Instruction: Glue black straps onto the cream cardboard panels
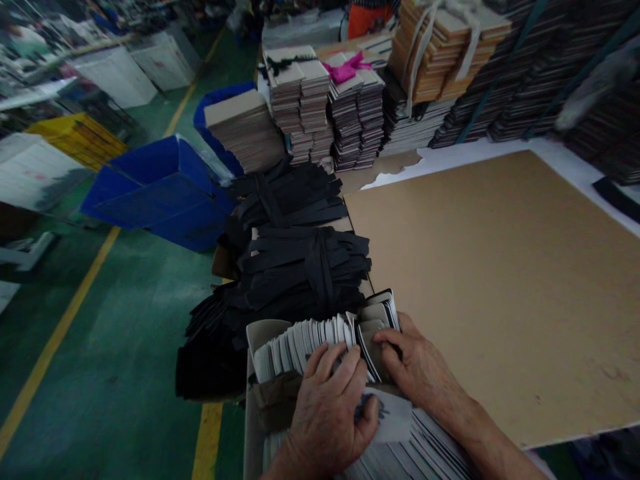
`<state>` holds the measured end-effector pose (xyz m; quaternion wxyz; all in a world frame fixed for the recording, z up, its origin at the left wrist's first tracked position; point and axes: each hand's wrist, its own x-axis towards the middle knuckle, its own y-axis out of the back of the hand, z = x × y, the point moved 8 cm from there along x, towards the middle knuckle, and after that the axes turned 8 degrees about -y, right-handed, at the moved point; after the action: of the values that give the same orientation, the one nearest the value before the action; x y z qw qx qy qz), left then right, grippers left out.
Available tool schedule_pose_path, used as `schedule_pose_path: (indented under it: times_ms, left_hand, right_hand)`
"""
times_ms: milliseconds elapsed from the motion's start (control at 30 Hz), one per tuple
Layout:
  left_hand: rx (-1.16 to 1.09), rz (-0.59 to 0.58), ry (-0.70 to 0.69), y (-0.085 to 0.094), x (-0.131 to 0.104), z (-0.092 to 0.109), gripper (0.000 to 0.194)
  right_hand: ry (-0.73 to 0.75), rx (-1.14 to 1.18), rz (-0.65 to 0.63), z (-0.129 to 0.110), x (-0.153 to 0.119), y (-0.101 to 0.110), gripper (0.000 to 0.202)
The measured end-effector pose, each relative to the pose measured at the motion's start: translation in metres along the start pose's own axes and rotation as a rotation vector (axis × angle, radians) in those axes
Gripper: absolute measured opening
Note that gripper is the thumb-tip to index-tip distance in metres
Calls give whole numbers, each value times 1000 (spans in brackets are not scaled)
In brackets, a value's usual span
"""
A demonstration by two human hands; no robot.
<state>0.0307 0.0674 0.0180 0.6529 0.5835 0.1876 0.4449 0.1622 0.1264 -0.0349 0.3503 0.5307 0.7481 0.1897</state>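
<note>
A carton [250, 407] in front of me is packed with a row of thin, pale, round-cornered card pieces [300, 343] standing on edge. My left hand [333, 403] lies over this row, fingers spread and resting on the top edges. At the row's right end, my right hand [417, 363] has its fingers and thumb closed on a few grey-beige card pieces [373, 343] with dark edges. Below the hands, a white slip with dark markings [390, 417] lies over a second row of upright pieces [415, 453]. Parts of both rows are hidden by the hands.
Bundles of black strips [305, 260] lie beyond the carton. A broad brown board [500, 280] covers the table at right. Stacks of card [300, 100] stand at the back, with blue bins [155, 187] on the green floor to the left.
</note>
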Motion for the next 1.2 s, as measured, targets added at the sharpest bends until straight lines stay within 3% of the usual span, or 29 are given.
schedule_pose_path:
  times_ms: [433, 767, 1200]
  left_hand:
    - [-66, 4, 48, 1, -2, -4, 36]
    - [-76, -22, 52, -1, 0, -4, 37]
    - [-70, -14, 36, -1, -1, -3, 37]
  right_hand:
    - [-96, -63, -15, -5, -4, -6, 20]
    - [-67, -83, -31, -6, -3, -16, 25]
    - [-28, -107, 11, -12, -1, -13, 18]
